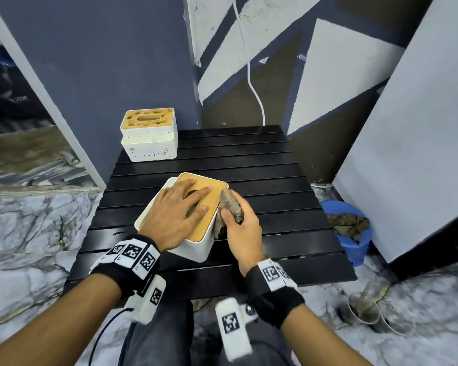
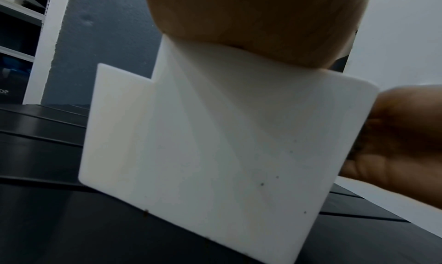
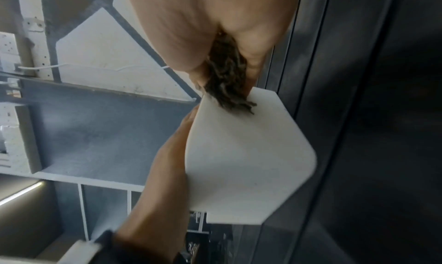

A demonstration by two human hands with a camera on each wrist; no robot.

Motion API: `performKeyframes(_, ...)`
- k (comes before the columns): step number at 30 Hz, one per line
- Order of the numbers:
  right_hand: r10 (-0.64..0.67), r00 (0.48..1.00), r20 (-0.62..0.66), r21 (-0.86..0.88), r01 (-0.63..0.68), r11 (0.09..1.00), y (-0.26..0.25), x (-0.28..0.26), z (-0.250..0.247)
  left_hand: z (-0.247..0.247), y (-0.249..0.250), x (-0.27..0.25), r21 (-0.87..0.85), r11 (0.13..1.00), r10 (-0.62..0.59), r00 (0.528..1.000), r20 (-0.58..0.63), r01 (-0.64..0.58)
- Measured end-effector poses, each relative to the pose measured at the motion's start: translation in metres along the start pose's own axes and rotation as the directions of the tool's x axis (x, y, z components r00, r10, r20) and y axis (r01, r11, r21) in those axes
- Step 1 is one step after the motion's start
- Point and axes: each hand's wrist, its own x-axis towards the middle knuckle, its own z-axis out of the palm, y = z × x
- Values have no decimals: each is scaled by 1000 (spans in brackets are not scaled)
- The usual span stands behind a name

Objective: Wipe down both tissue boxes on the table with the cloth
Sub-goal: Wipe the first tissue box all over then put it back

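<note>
A right hand [image 1: 239, 220] curled its fingers and thumb around a bunched brown cloth [image 1: 230, 206], pressing it to the right-hand white side wall of the near tissue box [image 1: 196, 243], while the left hand [image 1: 175, 212] lay flat with fingers spread across the box's wooden lid, holding it down. The right wrist view showed the cloth's frayed end [image 3: 227, 83] touching the white wall near its upper corner; the left wrist view showed the near white wall [image 2: 215, 145] bearing only a few small dark specks. The box sat at an angle near the front middle of the black slatted table [image 1: 288, 186]. A second tissue box [image 1: 150, 136], well apart at the table's far left corner, was visibly soiled, with pale blotches across its wooden lid and marks along its white sides, suggesting it had not yet been wiped. By that reading the job stood short of halfway: one side of the first box under the cloth, its other faces unconfirmed, the second box wholly left to do. A blue bucket [image 1: 354, 249] holding more rags stood on the floor just right of the table.
</note>
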Motion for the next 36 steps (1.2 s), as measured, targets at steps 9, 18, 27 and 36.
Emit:
performKeyframes(9,-13,973,229,-392,104,914,-5,-10,-70,-2,3,2,-63,995,-71,997,6,71)
performKeyframes(18,47,950,309,-867,261,425,18,30,-76,-22,9,7,-14,991,-127,980,151,131)
performKeyframes(27,-155,933,325,-733,352,582,-32,0,-36,-33,23,16,61,965,-261,961,93,256)
performKeyframes(36,-182,887,424,-771,459,442,-38,-45,13,-54,-9,30,-129,960,-233,966,113,247)
